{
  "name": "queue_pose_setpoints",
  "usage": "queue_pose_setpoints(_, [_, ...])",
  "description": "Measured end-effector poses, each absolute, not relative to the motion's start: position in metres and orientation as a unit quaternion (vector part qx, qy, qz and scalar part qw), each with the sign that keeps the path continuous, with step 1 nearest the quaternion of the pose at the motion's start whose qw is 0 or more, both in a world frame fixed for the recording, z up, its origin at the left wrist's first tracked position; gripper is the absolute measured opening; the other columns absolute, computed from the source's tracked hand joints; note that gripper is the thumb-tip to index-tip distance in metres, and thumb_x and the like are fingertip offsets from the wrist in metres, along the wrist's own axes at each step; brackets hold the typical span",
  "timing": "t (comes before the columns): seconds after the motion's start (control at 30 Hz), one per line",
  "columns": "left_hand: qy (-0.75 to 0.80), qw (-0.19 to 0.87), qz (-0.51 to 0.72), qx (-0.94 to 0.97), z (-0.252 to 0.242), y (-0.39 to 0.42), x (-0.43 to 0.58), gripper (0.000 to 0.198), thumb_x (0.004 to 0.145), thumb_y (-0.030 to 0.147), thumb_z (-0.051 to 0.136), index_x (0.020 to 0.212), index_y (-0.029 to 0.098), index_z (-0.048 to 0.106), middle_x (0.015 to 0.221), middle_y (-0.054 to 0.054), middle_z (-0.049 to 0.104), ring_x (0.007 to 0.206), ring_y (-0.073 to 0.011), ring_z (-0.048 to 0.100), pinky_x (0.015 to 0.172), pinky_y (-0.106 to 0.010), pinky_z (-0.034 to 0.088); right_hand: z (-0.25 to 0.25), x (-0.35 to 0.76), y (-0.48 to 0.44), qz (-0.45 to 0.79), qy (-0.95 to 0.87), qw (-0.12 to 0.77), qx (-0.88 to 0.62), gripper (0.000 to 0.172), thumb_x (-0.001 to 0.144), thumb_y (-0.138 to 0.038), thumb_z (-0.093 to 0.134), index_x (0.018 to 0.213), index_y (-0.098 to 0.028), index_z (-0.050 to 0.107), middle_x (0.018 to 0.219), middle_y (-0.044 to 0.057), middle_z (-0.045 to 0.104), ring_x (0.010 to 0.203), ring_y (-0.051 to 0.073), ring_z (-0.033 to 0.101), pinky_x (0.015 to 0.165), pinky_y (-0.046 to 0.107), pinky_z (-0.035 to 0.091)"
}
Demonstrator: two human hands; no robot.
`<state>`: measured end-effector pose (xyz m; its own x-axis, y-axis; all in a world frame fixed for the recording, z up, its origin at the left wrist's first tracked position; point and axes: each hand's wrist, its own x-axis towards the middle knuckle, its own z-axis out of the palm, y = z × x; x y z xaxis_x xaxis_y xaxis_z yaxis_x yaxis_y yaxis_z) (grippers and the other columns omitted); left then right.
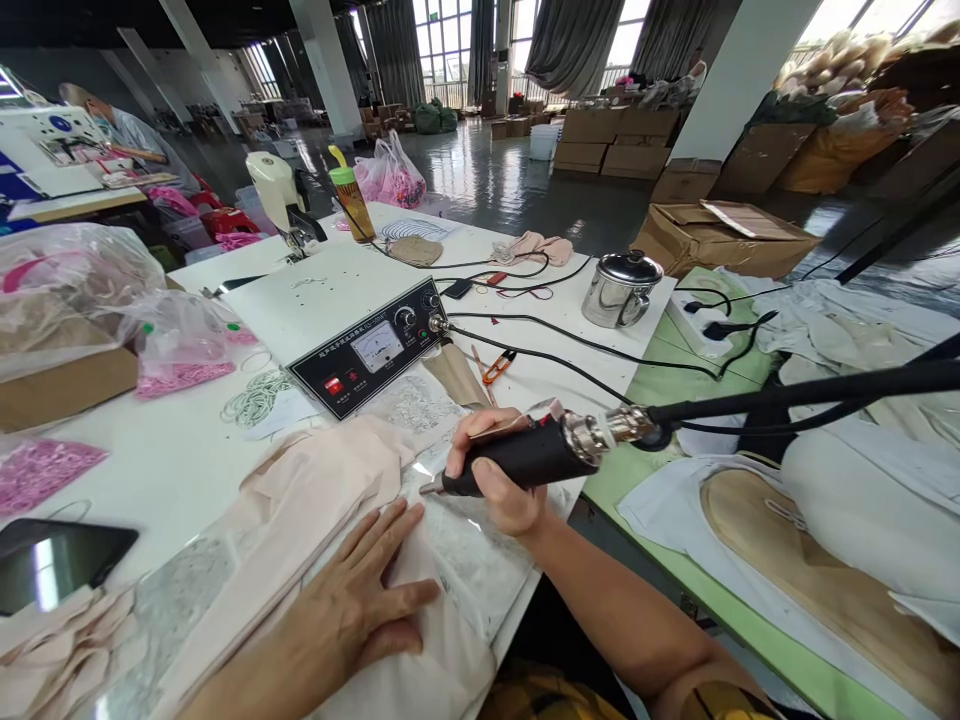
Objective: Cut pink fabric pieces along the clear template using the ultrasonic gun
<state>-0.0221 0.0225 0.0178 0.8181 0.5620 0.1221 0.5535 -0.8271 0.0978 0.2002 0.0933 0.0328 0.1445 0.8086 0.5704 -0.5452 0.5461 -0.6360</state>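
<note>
My right hand (491, 470) is closed round a black handheld tool (525, 458) with a metal collar and a thick black cable running off to the right. Its tip points down-left at the pale pink fabric (337, 490) spread on the white table (180, 470). My left hand (352, 600) lies flat on that fabric with fingers stretched out, just left of the tool tip. A black control box (371, 350) with a meter and knobs sits behind the fabric.
A steel lidded pot (621, 288), orange-handled snips (496, 366), bags of pink beads (176, 345) and a phone (52, 562) lie on the table. A green-topped table (660, 380) stands to the right. Cardboard boxes (724, 235) sit beyond. Another person sits far left.
</note>
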Motion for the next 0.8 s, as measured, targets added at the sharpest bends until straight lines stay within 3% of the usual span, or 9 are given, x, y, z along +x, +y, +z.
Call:
queue_pose_setpoints(0.2, [0.296, 0.072, 0.073, 0.950, 0.027, 0.020, -0.018, 0.030, 0.090, 0.040, 0.077, 0.119, 0.033, 0.071, 0.172, -0.005, -0.001, 0.148, -0.0425, 0.034, 0.116, -0.055, 0.040, 0.041, 0.231, 0.057, 0.532, -0.435, 0.700, -0.196, 0.022, 0.083, -0.041, 0.071, 0.094, -0.025, 0.062, 0.085, -0.001, 0.058, 0.055, 0.012, 0.062, 0.054, 0.030, 0.053])
queue_pose_setpoints(0.4, [0.317, 0.118, 0.073, 0.938, 0.027, 0.019, -0.016, 0.027, 0.091, 0.041, 0.075, 0.116, 0.032, 0.071, 0.171, -0.008, 0.010, 0.150, -0.0395, 0.030, 0.119, -0.056, 0.035, 0.041, 0.243, 0.031, 0.569, -0.445, 0.664, -0.196, 0.018, 0.085, -0.038, 0.068, 0.097, -0.025, 0.065, 0.084, 0.001, 0.057, 0.057, 0.012, 0.060, 0.054, 0.030, 0.052])
queue_pose_setpoints(0.67, [0.311, 0.083, 0.103, 0.941, 0.010, 0.018, -0.018, 0.033, 0.088, 0.042, 0.079, 0.117, 0.032, 0.069, 0.172, -0.006, 0.007, 0.152, -0.0370, 0.030, 0.120, -0.054, 0.034, 0.034, 0.223, 0.057, 0.489, -0.422, 0.735, -0.206, 0.019, 0.082, -0.038, 0.070, 0.096, -0.026, 0.066, 0.085, 0.001, 0.059, 0.057, 0.014, 0.062, 0.055, 0.034, 0.052])
queue_pose_setpoints(0.8, [0.296, 0.063, 0.138, 0.943, 0.005, 0.019, -0.020, 0.035, 0.085, 0.045, 0.081, 0.116, 0.030, 0.071, 0.172, -0.007, 0.006, 0.151, -0.0401, 0.029, 0.120, -0.054, 0.033, 0.031, 0.213, 0.074, 0.457, -0.438, 0.743, -0.217, 0.021, 0.082, -0.041, 0.070, 0.094, -0.026, 0.061, 0.086, 0.000, 0.059, 0.055, 0.014, 0.062, 0.057, 0.035, 0.053])
